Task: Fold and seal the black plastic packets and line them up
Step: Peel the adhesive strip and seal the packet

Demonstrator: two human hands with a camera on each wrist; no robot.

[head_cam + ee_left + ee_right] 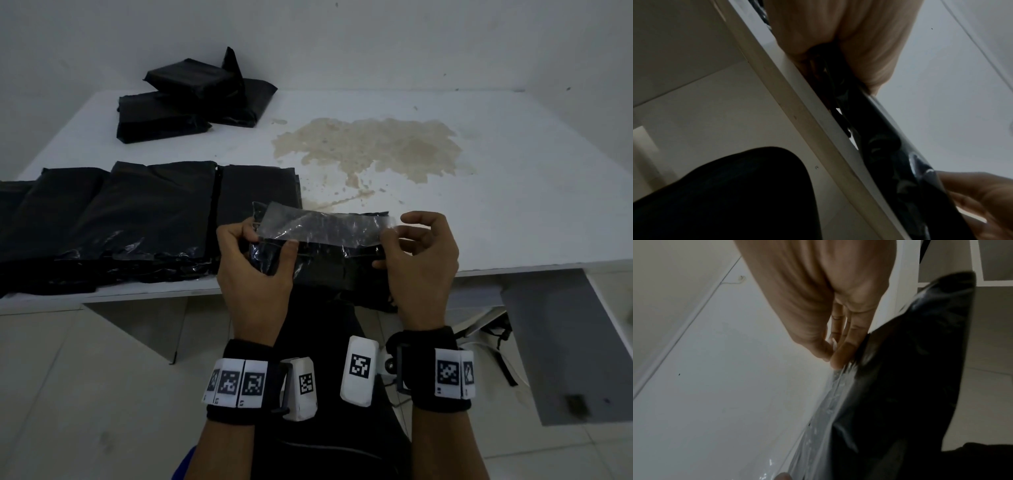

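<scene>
The black packet (pixel 329 263) looks light, limp and slick at the bench (pixel 479 205) edge: left hand (pixel 255 270) grip clamps its end, right hand (pixel 416 260) grip pinches what seems the clear sealing strip (pixel 325 228), best held by its ends.

Two hands, the left hand (pixel 255 270) and the right hand (pixel 419 270), share one black packet (pixel 329 267) and one clear strip (pixel 325 228) at the edge of a single white table (pixel 513 205). Four black packets lie in the near row (pixel 137 219) at left; three more sit in the far pile (pixel 191 99). One brown stain (pixel 370 147) marks the tabletop.
</scene>
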